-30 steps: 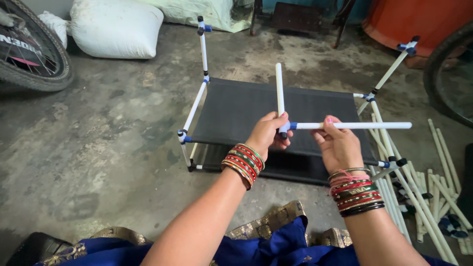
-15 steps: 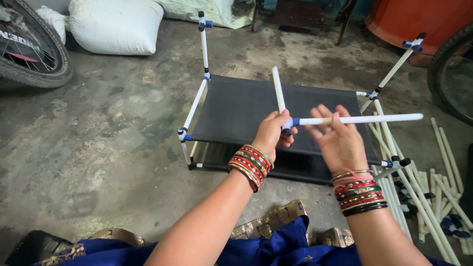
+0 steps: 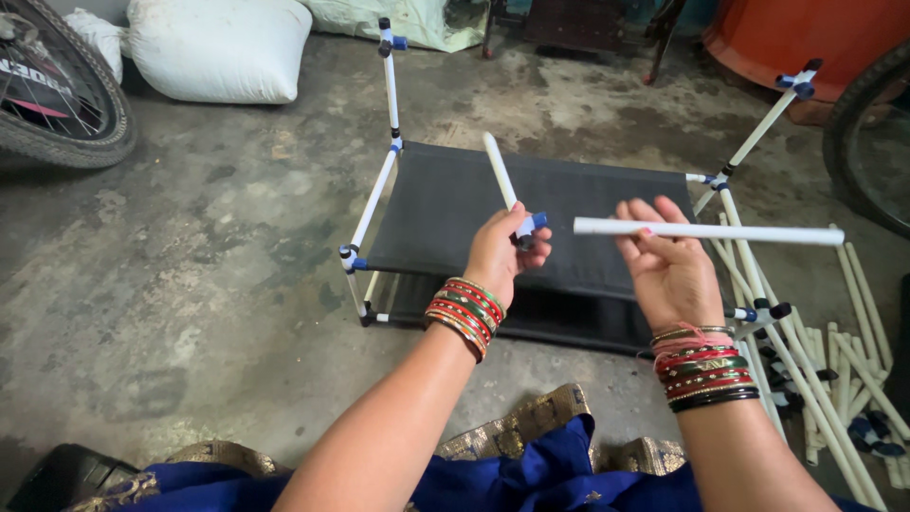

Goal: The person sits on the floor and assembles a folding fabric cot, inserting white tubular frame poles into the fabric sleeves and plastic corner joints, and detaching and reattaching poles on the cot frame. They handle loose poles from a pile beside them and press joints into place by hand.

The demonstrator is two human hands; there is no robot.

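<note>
Looks like a home workshop or storage yard: rough concrete floor point(image 3: 190, 284), bicycle wheel point(image 3: 57, 85), stuffed white sack point(image 3: 223, 47), loose white pipes point(image 3: 853, 360) piled aside.

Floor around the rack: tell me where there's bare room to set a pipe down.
Bare concrete lies left of the rack, bordered by the tyre and white sack. Another bare strip runs behind the rack, toward the orange tub. Right of the rack is crowded with loose pipes. The left hand and right hand each hold a pipe.
</note>
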